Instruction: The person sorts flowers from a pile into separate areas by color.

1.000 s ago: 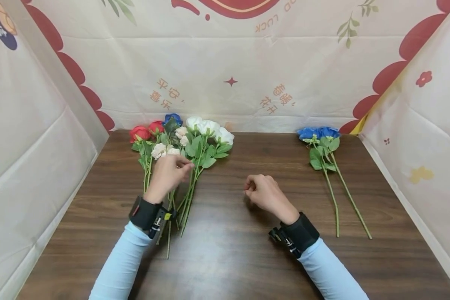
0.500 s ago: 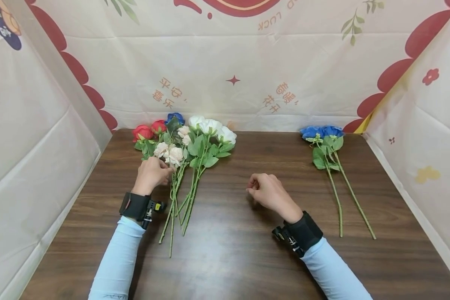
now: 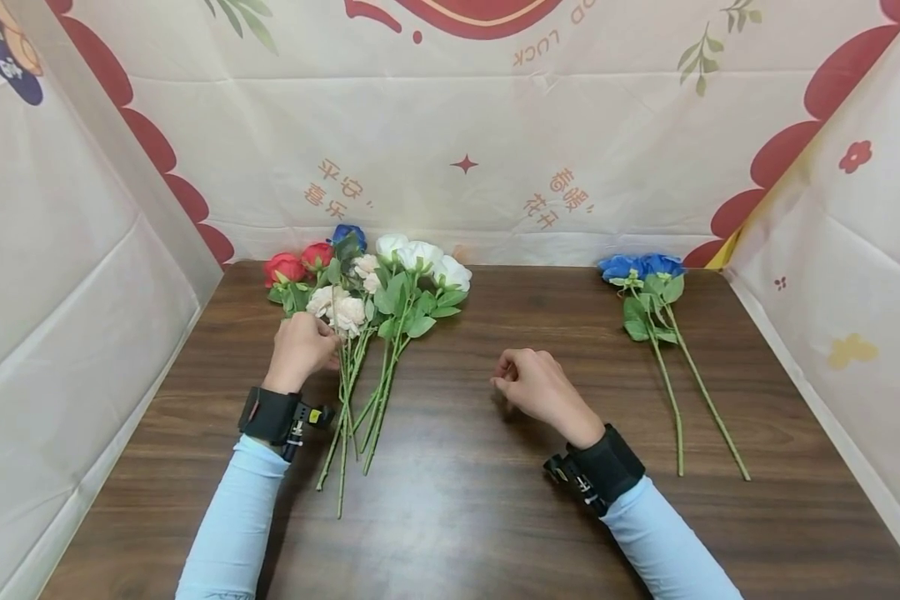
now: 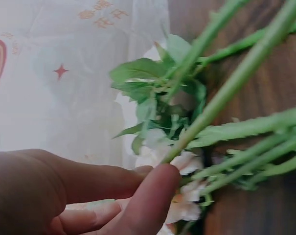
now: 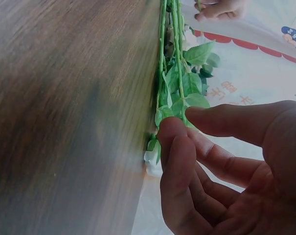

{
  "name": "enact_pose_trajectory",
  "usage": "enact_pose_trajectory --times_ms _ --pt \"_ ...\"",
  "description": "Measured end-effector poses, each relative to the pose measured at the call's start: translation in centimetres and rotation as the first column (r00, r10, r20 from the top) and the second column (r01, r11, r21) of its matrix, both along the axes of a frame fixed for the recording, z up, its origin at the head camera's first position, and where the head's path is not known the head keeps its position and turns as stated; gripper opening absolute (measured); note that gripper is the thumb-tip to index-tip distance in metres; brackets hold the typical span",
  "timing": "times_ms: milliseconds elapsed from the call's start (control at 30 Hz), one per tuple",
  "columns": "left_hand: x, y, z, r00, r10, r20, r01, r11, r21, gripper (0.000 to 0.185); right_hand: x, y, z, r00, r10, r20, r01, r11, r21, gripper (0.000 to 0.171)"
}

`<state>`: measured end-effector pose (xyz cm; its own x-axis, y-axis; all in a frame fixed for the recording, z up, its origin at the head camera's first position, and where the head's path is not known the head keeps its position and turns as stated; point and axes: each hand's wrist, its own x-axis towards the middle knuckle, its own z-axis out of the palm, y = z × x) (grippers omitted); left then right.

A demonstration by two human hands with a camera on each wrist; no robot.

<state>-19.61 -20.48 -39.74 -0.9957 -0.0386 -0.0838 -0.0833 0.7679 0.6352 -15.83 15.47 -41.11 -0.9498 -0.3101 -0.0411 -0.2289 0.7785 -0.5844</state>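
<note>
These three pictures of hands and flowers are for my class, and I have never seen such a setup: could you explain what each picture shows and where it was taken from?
No machine here: a person works with bare hands, wearing three cameras. The wide picture comes from the head camera, looking down at a brown table. The two close-ups come from cameras strapped to each wrist.

On the table's left lies a mixed bunch of flowers, red, blue, cream and white. On the right lie two blue flowers, set apart.

The left hand is at the bunch; its wrist picture shows fingers touching a green stem just below a cream bloom. The right hand rests mid-table, fingers loosely curled, holding nothing.
</note>
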Motion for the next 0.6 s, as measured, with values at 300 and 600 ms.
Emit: enact_pose_trajectory --times_ms 300,600 --pt "1.7 0.7 2.6 0.986 0.004 -0.168 -0.002 1.000 0.015 0.019 0.1 0.0 0.0 1.000 0.006 0.001 -0.006 1.000 -0.005 0.006" --pt "2.9 1.8 4.4 0.966 -0.007 -0.257 0.011 1.000 0.015 0.016 0.2 0.2 0.2 1.000 0.004 -0.015 -0.004 1.000 0.001 0.007"
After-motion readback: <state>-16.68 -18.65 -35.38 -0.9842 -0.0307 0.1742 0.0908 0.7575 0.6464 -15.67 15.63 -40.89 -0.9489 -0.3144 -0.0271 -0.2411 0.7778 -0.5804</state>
